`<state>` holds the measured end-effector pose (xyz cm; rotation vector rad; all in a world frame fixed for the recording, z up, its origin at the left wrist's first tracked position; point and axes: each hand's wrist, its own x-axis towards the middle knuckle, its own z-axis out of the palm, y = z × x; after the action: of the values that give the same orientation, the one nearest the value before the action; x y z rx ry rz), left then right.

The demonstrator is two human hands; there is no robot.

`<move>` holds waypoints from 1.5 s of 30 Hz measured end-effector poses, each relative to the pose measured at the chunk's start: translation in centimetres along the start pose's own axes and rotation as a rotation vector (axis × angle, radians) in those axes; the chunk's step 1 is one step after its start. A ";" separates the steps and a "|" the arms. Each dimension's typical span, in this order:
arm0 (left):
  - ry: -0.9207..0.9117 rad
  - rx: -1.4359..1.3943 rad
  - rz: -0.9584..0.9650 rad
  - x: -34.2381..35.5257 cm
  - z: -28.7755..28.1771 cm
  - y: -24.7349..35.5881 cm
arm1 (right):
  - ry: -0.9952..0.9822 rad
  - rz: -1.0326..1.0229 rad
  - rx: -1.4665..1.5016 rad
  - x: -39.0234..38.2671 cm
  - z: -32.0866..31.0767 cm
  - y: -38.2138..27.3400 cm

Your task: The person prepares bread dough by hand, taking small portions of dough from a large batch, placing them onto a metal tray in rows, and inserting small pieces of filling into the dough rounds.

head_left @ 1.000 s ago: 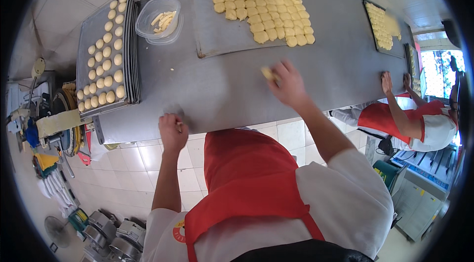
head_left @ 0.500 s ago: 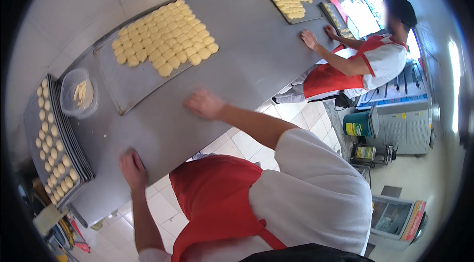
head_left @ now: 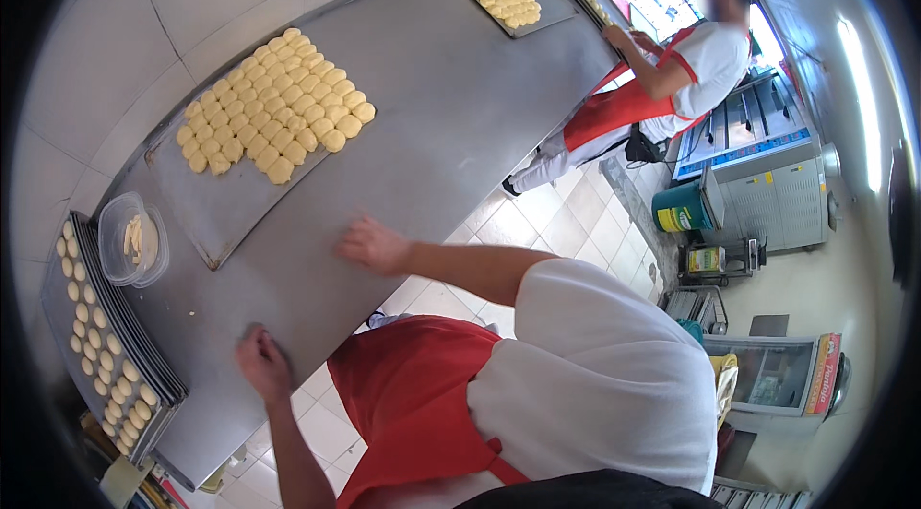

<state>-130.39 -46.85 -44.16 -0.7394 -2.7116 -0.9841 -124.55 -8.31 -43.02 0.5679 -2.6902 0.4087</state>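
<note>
Honestly, right hand (head_left: 372, 245) lies flat and empty on the steel worktop (head_left: 451, 125), left hand (head_left: 261, 365) curls over its front edge, just beside the tray (head_left: 206, 212) of dough pieces (head_left: 273, 125). A careless sweep could shove that tray crooked. Count: four trays, one plastic tub (head_left: 134, 240), roughly fifty pieces here

A: What did the worktop (head_left: 432, 135) look like?
B: Brushed grey metal, matt and smooth. The baking tray (head_left: 216, 212) at its 10 o'clock was the same dull metal.
A: And the dough pieces (head_left: 273, 116)?
B: Pale yellow, soft and matt.
A: The tub (head_left: 134, 238) at 9 o'clock?
B: Clear, glossy plastic.
A: The wall (head_left: 125, 39)?
B: Glazed tile.
A: The apron (head_left: 413, 394)?
B: Red cloth, matt.
</note>
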 end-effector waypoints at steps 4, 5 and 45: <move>-0.097 0.067 0.120 4.7 1.8 4.5 | -0.428 0.077 0.169 2.7 -0.1 -4.9; -0.074 0.148 0.206 6.6 2.0 4.4 | -0.349 0.024 0.073 5.1 1.2 -3.7; 0.142 -0.639 -0.479 4.6 -14.1 -0.8 | -0.359 0.622 0.600 13.4 -3.6 -6.1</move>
<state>-134.98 -54.56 -32.37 -0.0585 -2.4862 -1.9706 -132.30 -16.79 -33.21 -0.0982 -3.0323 1.4286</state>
